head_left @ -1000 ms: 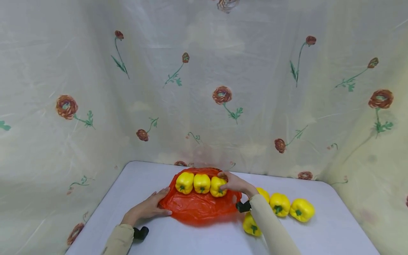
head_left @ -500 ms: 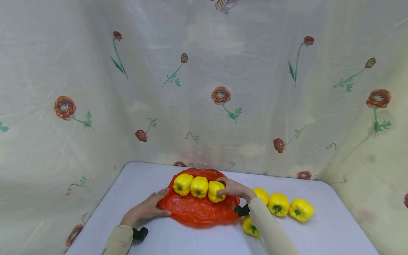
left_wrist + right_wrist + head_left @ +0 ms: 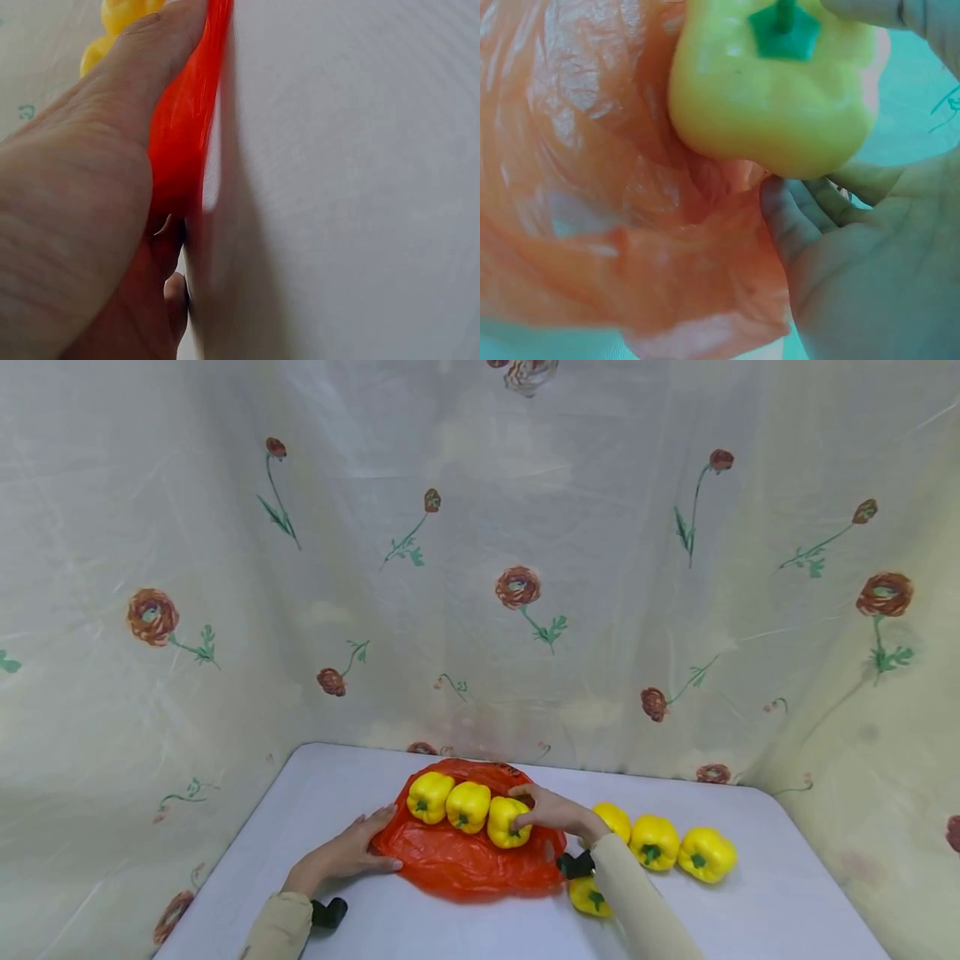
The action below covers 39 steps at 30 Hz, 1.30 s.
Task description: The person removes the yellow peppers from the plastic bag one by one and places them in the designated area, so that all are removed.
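Observation:
A red plastic bag point(image 3: 468, 868) lies spread on the table, with a row of three yellow bell peppers on it. These are a left pepper point(image 3: 430, 797), a middle pepper point(image 3: 468, 807) and a right pepper point(image 3: 504, 827). My right hand point(image 3: 557, 814) grips the right pepper, thumb on its near side by the green stem and fingers behind, as the right wrist view shows. At the bag's left edge my left hand point(image 3: 347, 853) rests with fingers extended. In the left wrist view its thumb lies along the red plastic point(image 3: 180, 142).
Right of the bag, several more yellow peppers sit on the white table point(image 3: 757, 910): a far-right pepper point(image 3: 707, 855), one beside it point(image 3: 655, 842), and others partly behind the right forearm. A flowered curtain point(image 3: 480, 527) encloses the table's back and sides.
The right hand has drawn the right pepper toward the near side. The row of peppers on the bag now slants, its right end nearer. The left hand has stayed in place.

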Each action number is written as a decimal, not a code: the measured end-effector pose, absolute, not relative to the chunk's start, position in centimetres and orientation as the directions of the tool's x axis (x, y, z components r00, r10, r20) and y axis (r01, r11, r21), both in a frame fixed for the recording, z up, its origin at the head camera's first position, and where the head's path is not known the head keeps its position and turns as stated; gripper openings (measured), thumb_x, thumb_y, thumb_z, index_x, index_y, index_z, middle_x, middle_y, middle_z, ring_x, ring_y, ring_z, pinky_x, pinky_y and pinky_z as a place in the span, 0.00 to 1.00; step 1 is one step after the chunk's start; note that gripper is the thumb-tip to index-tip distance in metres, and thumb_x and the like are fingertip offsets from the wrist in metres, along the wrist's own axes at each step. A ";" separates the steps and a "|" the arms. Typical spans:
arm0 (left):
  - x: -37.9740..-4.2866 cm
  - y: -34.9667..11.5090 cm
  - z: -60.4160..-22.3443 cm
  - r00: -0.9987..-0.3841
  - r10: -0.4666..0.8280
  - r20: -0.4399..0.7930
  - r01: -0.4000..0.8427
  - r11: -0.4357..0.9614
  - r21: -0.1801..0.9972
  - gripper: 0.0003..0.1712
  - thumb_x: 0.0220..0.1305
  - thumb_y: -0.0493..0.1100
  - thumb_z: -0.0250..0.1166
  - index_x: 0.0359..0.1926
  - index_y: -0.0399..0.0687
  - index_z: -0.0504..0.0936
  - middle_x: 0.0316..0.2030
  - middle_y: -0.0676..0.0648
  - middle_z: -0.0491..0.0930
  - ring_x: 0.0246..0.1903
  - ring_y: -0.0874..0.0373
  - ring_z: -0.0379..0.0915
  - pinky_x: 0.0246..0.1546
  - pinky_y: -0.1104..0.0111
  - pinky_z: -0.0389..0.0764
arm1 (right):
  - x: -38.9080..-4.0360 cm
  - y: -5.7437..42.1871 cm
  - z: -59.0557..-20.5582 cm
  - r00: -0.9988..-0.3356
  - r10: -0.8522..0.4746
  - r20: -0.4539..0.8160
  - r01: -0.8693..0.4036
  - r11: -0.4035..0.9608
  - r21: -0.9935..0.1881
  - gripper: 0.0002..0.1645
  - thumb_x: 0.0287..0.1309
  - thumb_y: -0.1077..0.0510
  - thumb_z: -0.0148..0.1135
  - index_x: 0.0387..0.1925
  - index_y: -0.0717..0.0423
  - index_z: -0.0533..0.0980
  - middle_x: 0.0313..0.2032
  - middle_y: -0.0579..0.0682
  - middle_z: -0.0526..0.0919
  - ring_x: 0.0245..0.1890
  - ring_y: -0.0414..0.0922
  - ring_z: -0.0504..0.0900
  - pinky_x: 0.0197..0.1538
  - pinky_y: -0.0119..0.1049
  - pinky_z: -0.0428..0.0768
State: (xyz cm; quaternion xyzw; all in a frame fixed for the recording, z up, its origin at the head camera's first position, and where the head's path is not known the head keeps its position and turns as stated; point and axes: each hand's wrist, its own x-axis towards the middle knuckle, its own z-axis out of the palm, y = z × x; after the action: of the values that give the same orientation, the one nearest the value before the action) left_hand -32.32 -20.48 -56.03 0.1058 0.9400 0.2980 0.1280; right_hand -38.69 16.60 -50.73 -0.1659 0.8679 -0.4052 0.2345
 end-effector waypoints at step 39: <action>-32.2 -20.4 -55.8 -0.946 0.263 -0.189 0.099 0.791 0.604 0.61 0.47 0.67 0.71 0.75 0.51 0.53 0.75 0.44 0.53 0.74 0.40 0.42 0.72 0.41 0.46 | -38.2 16.2 -51.7 -0.856 -0.471 -0.212 -0.107 0.563 -0.819 0.42 0.50 0.48 0.71 0.63 0.56 0.63 0.57 0.53 0.72 0.53 0.48 0.72 0.59 0.50 0.76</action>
State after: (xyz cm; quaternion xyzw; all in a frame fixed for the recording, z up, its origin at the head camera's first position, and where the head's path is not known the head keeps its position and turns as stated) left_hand -32.24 -20.37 -55.84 0.0965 0.9369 0.3087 0.1329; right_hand -38.18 16.25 -51.71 -0.1681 0.8591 -0.4361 0.2088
